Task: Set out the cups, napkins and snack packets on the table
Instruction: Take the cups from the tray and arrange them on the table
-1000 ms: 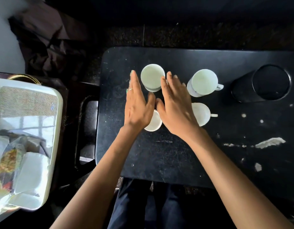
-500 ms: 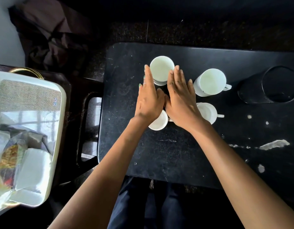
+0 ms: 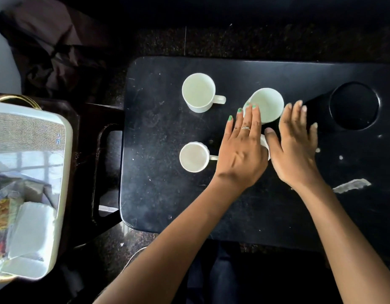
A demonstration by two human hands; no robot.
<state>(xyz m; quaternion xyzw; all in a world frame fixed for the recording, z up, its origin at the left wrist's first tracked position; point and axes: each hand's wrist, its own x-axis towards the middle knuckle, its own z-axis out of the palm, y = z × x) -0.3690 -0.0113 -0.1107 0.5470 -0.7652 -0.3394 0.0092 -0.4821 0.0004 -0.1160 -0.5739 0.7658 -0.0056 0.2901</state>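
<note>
Three white cups show fully on the black table (image 3: 159, 194): one at the back left (image 3: 198, 92), one at the front left (image 3: 193, 157), one at the back right (image 3: 266, 104). A further white cup (image 3: 264, 143) is mostly hidden between my hands. My left hand (image 3: 242, 150) lies flat with straight fingers against the left side of the right-hand pair. My right hand (image 3: 296, 145) is flat on the other side, fingers apart. Neither hand grips anything. White napkins (image 3: 32, 229) and a colourful snack packet (image 3: 1, 212) lie in the white tray (image 3: 64, 154) at the left.
A black cylindrical container (image 3: 354, 106) stands at the table's back right, close to my right fingertips. White scuffed patches (image 3: 352, 185) mark the tabletop on the right. A dark chair frame (image 3: 101, 172) sits between tray and table. Dark cloth (image 3: 47, 51) lies at the back left.
Both hands have moved right, from flanking the left pair of cups to flanking the right pair. The two left cups now stand uncovered, handles pointing right.
</note>
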